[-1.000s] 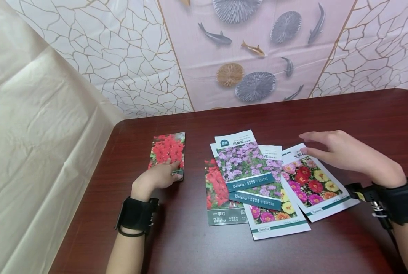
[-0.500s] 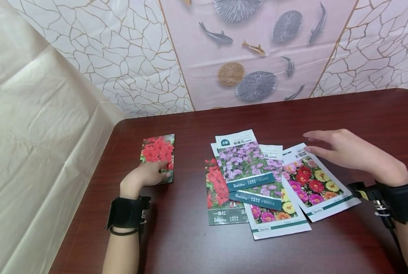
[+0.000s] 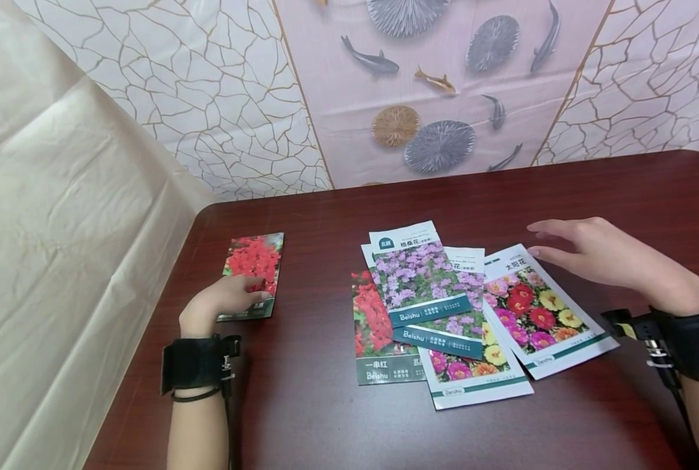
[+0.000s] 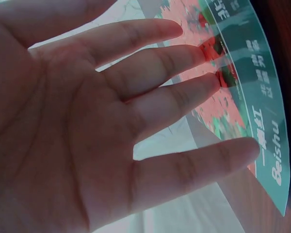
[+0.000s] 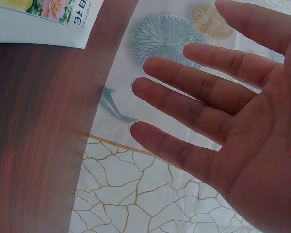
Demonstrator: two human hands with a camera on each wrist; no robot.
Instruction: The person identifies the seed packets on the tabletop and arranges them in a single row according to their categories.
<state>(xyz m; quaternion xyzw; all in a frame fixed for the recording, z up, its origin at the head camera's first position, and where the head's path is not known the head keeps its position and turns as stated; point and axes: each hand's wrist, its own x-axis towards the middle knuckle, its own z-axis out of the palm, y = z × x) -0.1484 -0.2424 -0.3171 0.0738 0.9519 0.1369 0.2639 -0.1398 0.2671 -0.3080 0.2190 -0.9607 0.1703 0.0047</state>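
Observation:
On the left of the table lies a seed packet with red flowers point(image 3: 252, 261). My left hand point(image 3: 226, 297) rests with its fingertips on the packet's lower part; in the left wrist view those fingers point(image 4: 184, 97) are straight and spread over the packet's green band point(image 4: 269, 111). My right hand point(image 3: 604, 258) hovers past the upper right corner of a packet with mixed bright flowers point(image 3: 540, 313). It holds nothing, and its fingers point(image 5: 184, 104) are extended in the right wrist view.
Mid-table, two purple-flower packets point(image 3: 414, 281) overlap another red-flower packet point(image 3: 372, 320) and a second mixed-flower packet point(image 3: 478, 391). The dark red table point(image 3: 314, 424) meets a patterned cloth point(image 3: 237, 98) at its back edge. Pale sheeting point(image 3: 61, 261) hangs along the left side.
My left hand has slid the red-flower packet to the left and slightly toward me. My right hand has drifted a little to the right. The packets in the middle stay where they were.

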